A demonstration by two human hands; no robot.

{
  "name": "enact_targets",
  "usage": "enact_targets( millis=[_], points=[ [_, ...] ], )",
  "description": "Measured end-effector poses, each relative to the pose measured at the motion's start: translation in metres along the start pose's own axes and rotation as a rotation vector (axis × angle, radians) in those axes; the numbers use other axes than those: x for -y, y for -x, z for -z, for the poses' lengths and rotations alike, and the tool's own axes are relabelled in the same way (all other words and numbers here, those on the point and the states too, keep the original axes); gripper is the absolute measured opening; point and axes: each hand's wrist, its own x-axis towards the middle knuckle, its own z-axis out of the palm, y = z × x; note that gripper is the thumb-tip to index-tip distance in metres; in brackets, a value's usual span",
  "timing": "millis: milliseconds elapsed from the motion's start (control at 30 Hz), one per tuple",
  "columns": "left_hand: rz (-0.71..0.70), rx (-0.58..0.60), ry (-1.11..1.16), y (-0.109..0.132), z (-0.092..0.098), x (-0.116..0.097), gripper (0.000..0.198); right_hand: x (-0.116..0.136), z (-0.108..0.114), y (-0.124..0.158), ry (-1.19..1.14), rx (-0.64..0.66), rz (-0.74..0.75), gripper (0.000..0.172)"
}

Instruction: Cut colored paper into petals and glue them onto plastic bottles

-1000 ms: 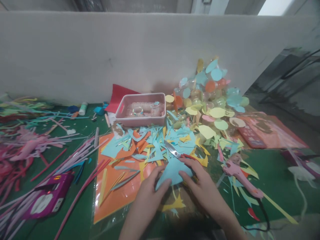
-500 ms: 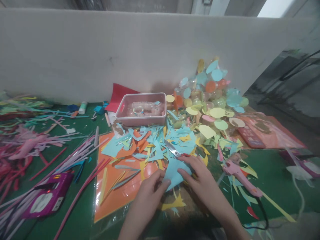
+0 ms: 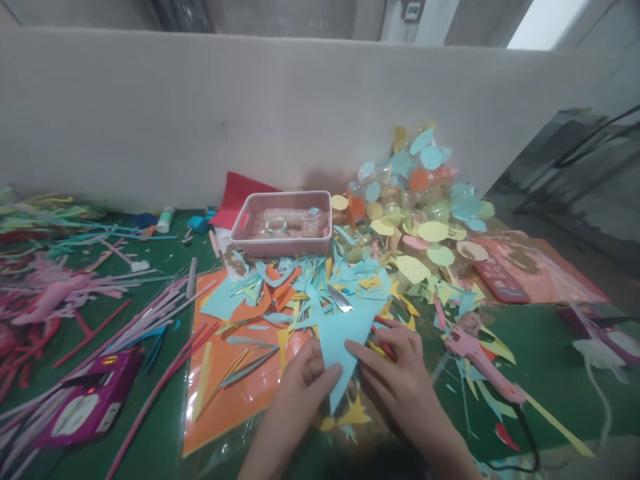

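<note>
The premises present as a craft workshop. Evidence: a green-topped counter (image 3: 545,353) strewn with light-blue paper offcuts (image 3: 223,303), long thin pink and lilac strips (image 3: 145,317), silver-bladed scissors (image 3: 341,299) and a pink pistol-shaped glue gun (image 3: 474,349), against a plain pale partition (image 3: 150,113).

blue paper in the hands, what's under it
Scissor blades stick out past the far edge of the blue paper; a yellow scrap shows by its near tip. The rest underneath is covered.

Blue paper (image 3: 343,330) hid the middle of the scissors (image 3: 341,299). Bottom edge cut off my forearms (image 3: 273,437); left edge clipped the lilac strips (image 3: 143,319). Wall unit's display (image 3: 413,11) was too small to read.
</note>
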Motion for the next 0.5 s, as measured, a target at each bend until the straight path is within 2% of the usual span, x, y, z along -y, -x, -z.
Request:
enact_targets(
  millis=[100,300,500],
  points=[
    [-0.008,0.025,0.005,-0.001,-0.004,0.003,0.049,-0.002,0.002,0.001,-0.045,-0.035,0.030,0.036],
    [-0.070,-0.221,0.058,-0.008,-0.006,0.007,0.044,-0.005,0.005,0.000,-0.113,0.002,0.106,0.033],
    [-0.081,-0.249,0.098,-0.013,-0.004,0.009,0.049,-0.006,0.003,0.006,-0.130,0.089,0.086,0.031]
  ],
)
